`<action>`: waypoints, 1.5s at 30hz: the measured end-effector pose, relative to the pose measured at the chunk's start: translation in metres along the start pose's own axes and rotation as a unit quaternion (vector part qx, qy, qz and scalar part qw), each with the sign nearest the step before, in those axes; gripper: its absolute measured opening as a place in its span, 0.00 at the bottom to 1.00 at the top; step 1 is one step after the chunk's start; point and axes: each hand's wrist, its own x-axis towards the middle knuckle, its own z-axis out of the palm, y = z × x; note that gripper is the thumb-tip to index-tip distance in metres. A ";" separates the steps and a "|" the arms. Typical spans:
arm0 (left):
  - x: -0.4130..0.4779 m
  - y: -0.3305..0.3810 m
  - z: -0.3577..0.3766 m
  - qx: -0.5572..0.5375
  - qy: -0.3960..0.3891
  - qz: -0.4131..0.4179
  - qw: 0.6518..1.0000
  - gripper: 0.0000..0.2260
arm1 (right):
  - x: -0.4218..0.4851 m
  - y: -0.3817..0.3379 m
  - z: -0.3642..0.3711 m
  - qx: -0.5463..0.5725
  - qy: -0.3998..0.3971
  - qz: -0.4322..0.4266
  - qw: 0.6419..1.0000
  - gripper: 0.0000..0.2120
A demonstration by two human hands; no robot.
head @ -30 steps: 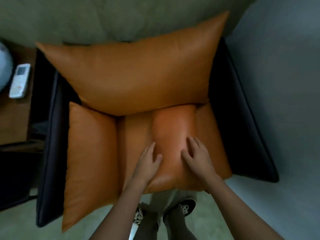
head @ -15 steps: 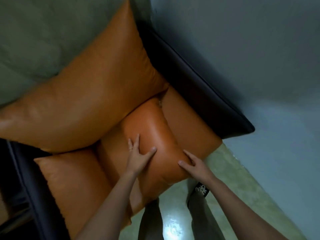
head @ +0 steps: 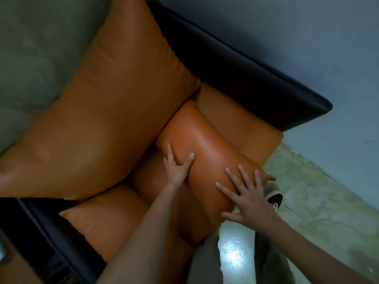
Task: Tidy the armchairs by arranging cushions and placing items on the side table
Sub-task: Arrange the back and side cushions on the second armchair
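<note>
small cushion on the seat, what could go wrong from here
The small cushion seems to reach past the front edge of the seat cushion, and both the left hand and right hand lie flat on it rather than gripping, so it could slide to the floor. Pushed deeper in, it might nudge the big back cushion askew.

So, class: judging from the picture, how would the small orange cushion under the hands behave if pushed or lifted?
Probably soft and yielding: the small cushion seems to dent under the thumb of the left hand. Likely slippery, as its leather-like cover shines beside the flat right hand. Its plump, rounded shape suggests it could roll sideways.
</note>
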 end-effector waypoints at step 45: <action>0.086 0.009 -0.029 -0.159 0.087 0.024 0.983 0.26 | -0.018 0.098 -0.044 0.456 0.161 0.407 0.775 0.39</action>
